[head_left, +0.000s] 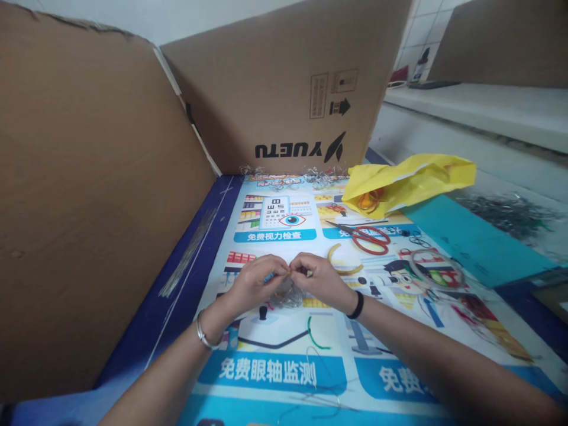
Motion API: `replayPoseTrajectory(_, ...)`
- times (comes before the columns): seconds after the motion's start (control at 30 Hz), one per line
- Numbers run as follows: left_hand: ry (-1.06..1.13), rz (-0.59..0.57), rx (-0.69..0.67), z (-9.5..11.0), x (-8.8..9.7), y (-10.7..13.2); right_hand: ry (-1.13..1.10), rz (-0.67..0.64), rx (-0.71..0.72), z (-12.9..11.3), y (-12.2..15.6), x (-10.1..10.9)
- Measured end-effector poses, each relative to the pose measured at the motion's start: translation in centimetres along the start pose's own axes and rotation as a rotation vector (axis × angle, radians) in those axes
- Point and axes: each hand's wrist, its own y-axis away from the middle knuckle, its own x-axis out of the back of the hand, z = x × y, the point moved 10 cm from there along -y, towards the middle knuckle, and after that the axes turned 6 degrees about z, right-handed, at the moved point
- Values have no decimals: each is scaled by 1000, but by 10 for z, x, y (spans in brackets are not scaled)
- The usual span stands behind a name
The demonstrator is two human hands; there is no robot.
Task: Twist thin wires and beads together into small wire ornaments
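Two hands at work, entries as follows:

- Left hand [252, 284]: fingers narrowed to a pinch on the small yellowish piece [290, 273]. A blue sliver shows just behind the fingertips; what it is cannot be told. Silver bracelet [203, 334] on the wrist.
- Right hand [322, 281]: fingers pinched on the same piece from the opposite side, the tips of both hands nearly touching. Black wristband [357, 305].
- Small yellowish piece: between the two sets of fingertips, lifted just off the mat.
- Clear bundle [288, 296]: glinting strands directly below the fingers, partly hidden by them.
- Handling note, a judgement: pinches set close together and low over the bundle would likely give the best control. Too hard a pull may slip the piece free.
- Yellow band [339, 260]: just beyond the right fingers.
- Red scissors [370, 238]: farther beyond the right fingers.
- Yellow bag [408, 180]: well beyond them, open.
- Printed mat [275, 373]: underneath everything.
- Cardboard walls [288, 89]: beyond and left of the fingers.
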Motion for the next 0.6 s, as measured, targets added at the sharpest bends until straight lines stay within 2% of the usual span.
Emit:
replayPoseTrajectory(0.13, -11, -52, 52, -6, -4, 0, 13, -8, 2, -1, 2, -1)
replayPoseTrajectory(0.33, -39, -48, 130, -15, -2, 0, 26, -5, 28, -3, 2, 0)
replayPoseTrajectory(0.6, -99, -30, 142, -20, 6, 0, 72, -8, 76, -2, 1, 2)
